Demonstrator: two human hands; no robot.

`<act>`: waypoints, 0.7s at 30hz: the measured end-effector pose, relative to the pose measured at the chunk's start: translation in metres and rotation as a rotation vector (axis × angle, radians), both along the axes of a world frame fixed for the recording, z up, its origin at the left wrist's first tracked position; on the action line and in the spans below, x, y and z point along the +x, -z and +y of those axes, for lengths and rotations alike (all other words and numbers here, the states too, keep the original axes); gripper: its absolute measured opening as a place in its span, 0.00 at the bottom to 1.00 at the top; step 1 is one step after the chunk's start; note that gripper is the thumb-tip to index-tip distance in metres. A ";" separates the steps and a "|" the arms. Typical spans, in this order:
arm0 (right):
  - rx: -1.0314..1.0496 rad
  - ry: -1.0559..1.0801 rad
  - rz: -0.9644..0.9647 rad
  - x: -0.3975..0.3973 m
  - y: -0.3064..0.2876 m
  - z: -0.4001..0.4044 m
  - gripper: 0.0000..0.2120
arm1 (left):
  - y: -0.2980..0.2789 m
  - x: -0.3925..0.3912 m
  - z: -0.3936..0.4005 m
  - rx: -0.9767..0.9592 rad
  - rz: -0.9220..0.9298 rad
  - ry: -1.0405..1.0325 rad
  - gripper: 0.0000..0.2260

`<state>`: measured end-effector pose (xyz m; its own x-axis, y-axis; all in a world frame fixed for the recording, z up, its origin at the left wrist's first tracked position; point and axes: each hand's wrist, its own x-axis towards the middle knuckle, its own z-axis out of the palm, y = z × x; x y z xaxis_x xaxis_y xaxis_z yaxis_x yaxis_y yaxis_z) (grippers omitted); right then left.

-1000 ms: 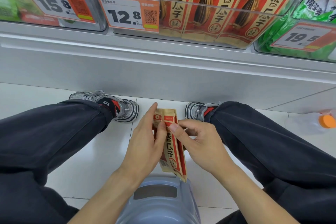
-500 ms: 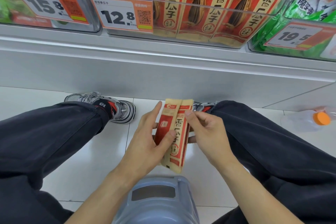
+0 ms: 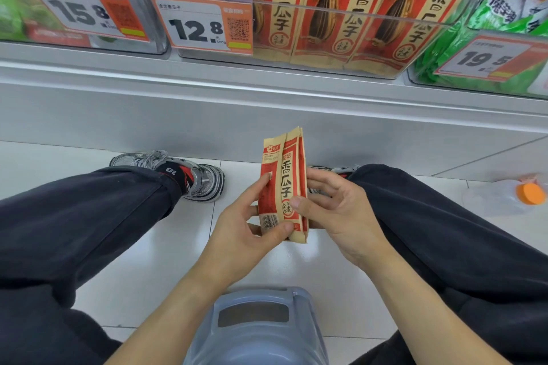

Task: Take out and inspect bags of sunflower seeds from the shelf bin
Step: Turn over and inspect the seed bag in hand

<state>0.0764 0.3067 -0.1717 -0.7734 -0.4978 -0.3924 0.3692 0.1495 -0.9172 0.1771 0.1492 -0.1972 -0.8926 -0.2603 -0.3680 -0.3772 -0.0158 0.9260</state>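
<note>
A red and tan bag of sunflower seeds (image 3: 283, 175) stands upright between my knees, turned edge-on so its side panel and barcode face me. My left hand (image 3: 249, 228) grips its left and lower edge, thumb under the barcode. My right hand (image 3: 335, 213) holds the right side, thumb pressed on the front. Above, the clear shelf bin (image 3: 341, 13) holds several more of the same bags (image 3: 353, 9) standing in a row behind a 12.8 price tag (image 3: 204, 25).
Neighbouring bins carry green packs, one (image 3: 74, 9) on the left tagged 15.8 and one (image 3: 489, 56) on the right tagged 19.5. A grey plastic stool (image 3: 258, 326) sits under me. A bottle with an orange cap (image 3: 530, 194) lies on the white tile floor at right.
Both hands have lifted the bag higher and rotated it, so its side panel with the barcode now faces me. My right thumb slid from the top edge down to the lower front.
</note>
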 end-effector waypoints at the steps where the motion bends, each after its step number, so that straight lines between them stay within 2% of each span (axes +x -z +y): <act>1: -0.007 -0.002 0.008 0.000 0.000 0.000 0.25 | 0.000 -0.001 0.000 0.004 0.004 -0.019 0.35; 6: -0.012 -0.012 0.048 0.000 -0.001 0.001 0.25 | 0.002 -0.004 -0.001 0.037 0.001 -0.053 0.34; 21: 0.045 -0.011 0.077 -0.003 -0.001 0.002 0.23 | 0.005 -0.004 -0.003 0.134 0.010 0.029 0.35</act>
<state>0.0738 0.3089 -0.1709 -0.7966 -0.4899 -0.3541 0.2960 0.1946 -0.9352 0.1735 0.1461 -0.2020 -0.9029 -0.1835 -0.3887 -0.3699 -0.1288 0.9201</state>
